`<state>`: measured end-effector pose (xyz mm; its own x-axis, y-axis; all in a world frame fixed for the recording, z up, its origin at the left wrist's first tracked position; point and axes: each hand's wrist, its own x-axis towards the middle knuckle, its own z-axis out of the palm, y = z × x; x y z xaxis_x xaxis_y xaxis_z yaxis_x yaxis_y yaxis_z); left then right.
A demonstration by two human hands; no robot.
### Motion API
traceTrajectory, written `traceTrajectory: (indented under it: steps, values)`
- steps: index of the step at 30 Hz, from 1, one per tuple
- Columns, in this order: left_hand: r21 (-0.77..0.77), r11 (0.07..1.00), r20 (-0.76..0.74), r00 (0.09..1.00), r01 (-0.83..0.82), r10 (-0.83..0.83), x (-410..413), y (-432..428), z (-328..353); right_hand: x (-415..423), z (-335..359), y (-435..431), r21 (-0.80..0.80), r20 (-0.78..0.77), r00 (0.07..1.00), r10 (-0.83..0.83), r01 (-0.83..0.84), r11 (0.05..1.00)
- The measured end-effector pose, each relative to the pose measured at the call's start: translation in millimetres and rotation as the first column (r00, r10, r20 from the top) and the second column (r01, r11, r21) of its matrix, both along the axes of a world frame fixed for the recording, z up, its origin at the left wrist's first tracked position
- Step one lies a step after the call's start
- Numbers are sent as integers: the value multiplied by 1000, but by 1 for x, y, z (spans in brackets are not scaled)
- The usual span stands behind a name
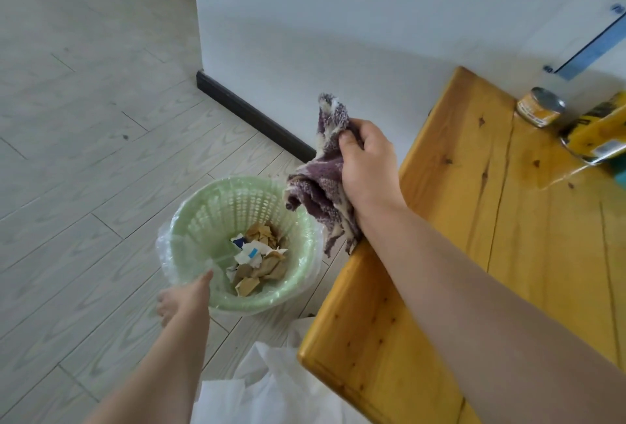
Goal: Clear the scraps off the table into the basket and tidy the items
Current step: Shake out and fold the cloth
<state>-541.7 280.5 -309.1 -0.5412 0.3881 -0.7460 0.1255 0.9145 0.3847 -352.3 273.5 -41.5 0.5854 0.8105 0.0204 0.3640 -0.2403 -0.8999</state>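
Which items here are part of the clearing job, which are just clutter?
In the job:
- green basket, on the floor
- paper scraps inside it
- purple cloth, gripped in the right hand
- left hand at the basket's rim
- wooden table

Lying about:
- tin can
- yellow item, blurred
- white bag on the floor

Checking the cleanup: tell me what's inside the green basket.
The green basket holds torn brown, white and blue paper scraps over a clear liner. Whatever lies beneath the scraps is covered.
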Motion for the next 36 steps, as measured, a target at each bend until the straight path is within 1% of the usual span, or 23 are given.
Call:
traceTrajectory:
  steps: [1, 3, 4, 5, 6, 7, 8, 10, 11, 12, 13, 15, 16, 19, 21, 24, 26, 28, 30, 32, 34, 35, 36]
  values:
    - [-15, 999, -82, 996, 41, -42, 0, 1, 16, -1, 4, -2, 8, 9, 1000, -9, 9, 1000]
    - [59, 994, -163, 983, 96, -85, 2, 4, 45, -3, 11, -6, 24, 30, 999, -18, 18, 1000]
    - [158, 980, -175, 980, 122, -94, 6, 6, 64, -4, 15, -10, 36, 42, 999, -23, 21, 999]
    - [292, 944, -166, 980, 153, -107, 12, 8, 83, -5, 19, -13, 45, 58, 998, -24, 21, 999]
    - [448, 876, -123, 983, 180, -139, 20, 11, 106, -5, 22, -16, 54, 75, 997, -27, 23, 998]
    - [597, 778, -53, 978, 195, -204, 30, 12, 133, -5, 27, -21, 68, 91, 995, -37, 31, 997]
    - [713, 674, 24, 955, 192, -297, 39, 11, 162, -4, 31, -27, 82, 98, 994, -50, 42, 996]
    - [858, 493, 135, 861, 145, -490, 56, 6, 222, -2, 42, -42, 121, 98, 992, -78, 66, 990]
    - [891, 440, 193, 787, 110, -587, 62, 3, 247, -1, 47, -49, 139, 100, 991, -91, 76, 987]
    - [907, 411, 245, 681, 90, -690, 70, -4, 270, 1, 54, -58, 159, 107, 988, -111, 93, 983]
    - [912, 396, 271, 563, 110, -781, 77, -11, 291, 2, 60, -65, 177, 118, 984, -130, 108, 978]
    - [894, 380, 287, 347, 239, -893, 95, -28, 322, 7, 71, -83, 206, 162, 970, -183, 149, 967]
    - [877, 378, 308, 258, 296, -916, 104, -39, 333, 10, 76, -92, 213, 206, 955, -212, 167, 963]
    - [841, 394, 398, 70, 370, -915, 129, -68, 351, 21, 85, -122, 212, 349, 891, -289, 225, 951]
    - [805, 405, 450, 0, 433, -893, 145, -88, 354, 29, 87, -145, 190, 436, 843, -316, 257, 948]
    - [733, 457, 557, -58, 503, -829, 169, -114, 354, 45, 86, -177, 157, 517, 787, -336, 298, 941]
    - [681, 501, 643, -109, 533, -758, 187, -132, 353, 58, 86, -201, 123, 536, 772, -341, 328, 937]
    - [675, 494, 667, -166, 548, -727, 199, -144, 348, 69, 84, -220, 98, 541, 785, -304, 300, 949]
    - [692, 472, 669, -240, 546, -704, 211, -154, 346, 81, 81, -241, 131, 479, 827, -293, 263, 956]
    - [701, 467, 667, -262, 540, -698, 220, -162, 343, 91, 78, -261, 227, 336, 876, -347, 282, 932]
    - [713, 472, 659, -266, 518, -704, 227, -170, 340, 99, 71, -277, 340, 99, 880, -464, 409, 847]
    - [719, 478, 656, -267, 505, -706, 229, -173, 339, 104, 67, -284, 358, -43, 848, -529, 507, 784]
    - [721, 485, 658, -268, 495, -703, 233, -177, 338, 111, 64, -292, 327, -190, 800, -570, 598, 732]
